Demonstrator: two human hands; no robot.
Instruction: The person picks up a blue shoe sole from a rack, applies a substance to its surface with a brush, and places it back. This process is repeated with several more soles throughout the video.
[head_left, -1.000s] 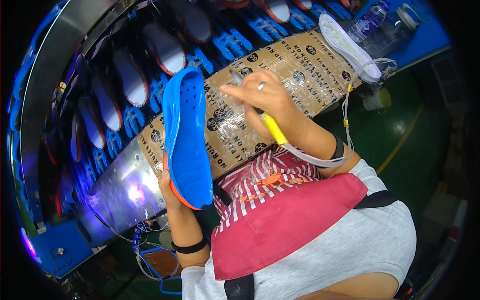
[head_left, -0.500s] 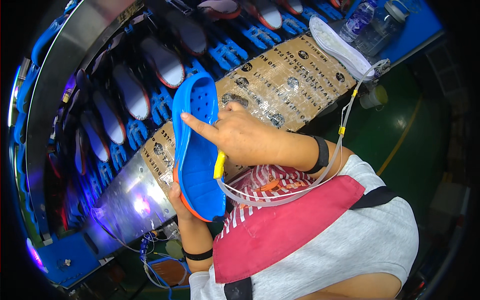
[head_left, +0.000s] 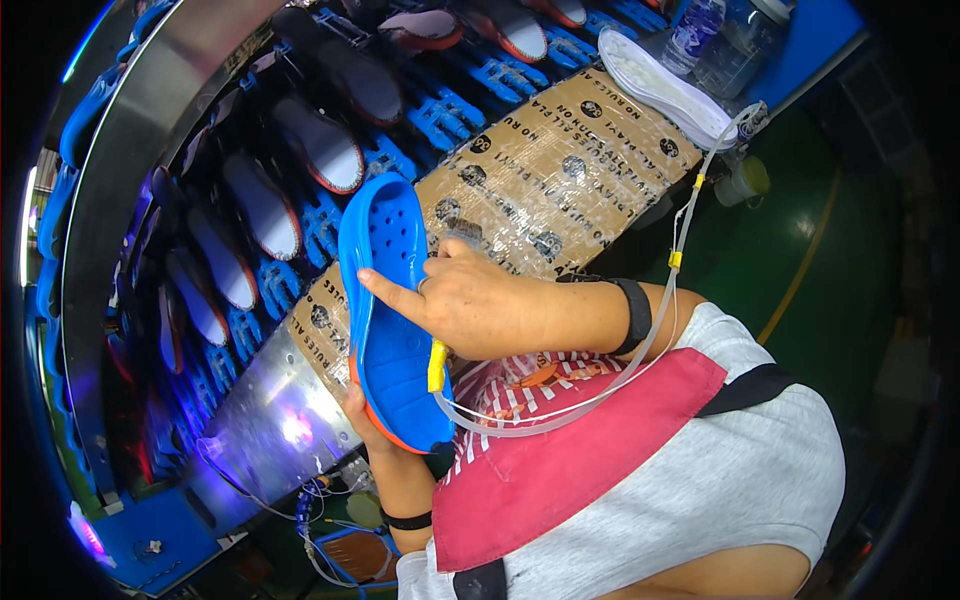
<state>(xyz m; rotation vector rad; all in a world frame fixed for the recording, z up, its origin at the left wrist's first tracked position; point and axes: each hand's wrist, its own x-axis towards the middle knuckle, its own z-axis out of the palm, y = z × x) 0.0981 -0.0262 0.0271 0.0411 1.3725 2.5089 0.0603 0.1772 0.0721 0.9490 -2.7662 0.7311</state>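
Observation:
A blue shoe sole [head_left: 393, 375] with an orange rim at the heel is held tilted before me, its row of round holes toward the far end. My left hand [head_left: 362, 415] grips it from the outer side near the heel, most of its fingers hidden beneath. My right hand [head_left: 455, 295] is closed around a brush [head_left: 465, 230]; the bristles stick out past the far side of the fist. Its yellow tube end [head_left: 437, 366] shows below the fist, joined to a clear hose. The right index finger is stretched onto the sole's left edge.
Several dark shoe uppers [head_left: 320, 145] with pale bottoms stand on blue racks [head_left: 445, 118] along the far left. Brown printed cardboard [head_left: 560, 150] covers the bench. A white sole-shaped tray [head_left: 665, 90] lies at far right beside clear bottles [head_left: 735, 60]. The clear hose [head_left: 660, 320] loops over my right arm.
The sole has shifted slightly down in view. My right hand has moved lower with the brush, and its bristles now show more clearly. Both hands keep their hold.

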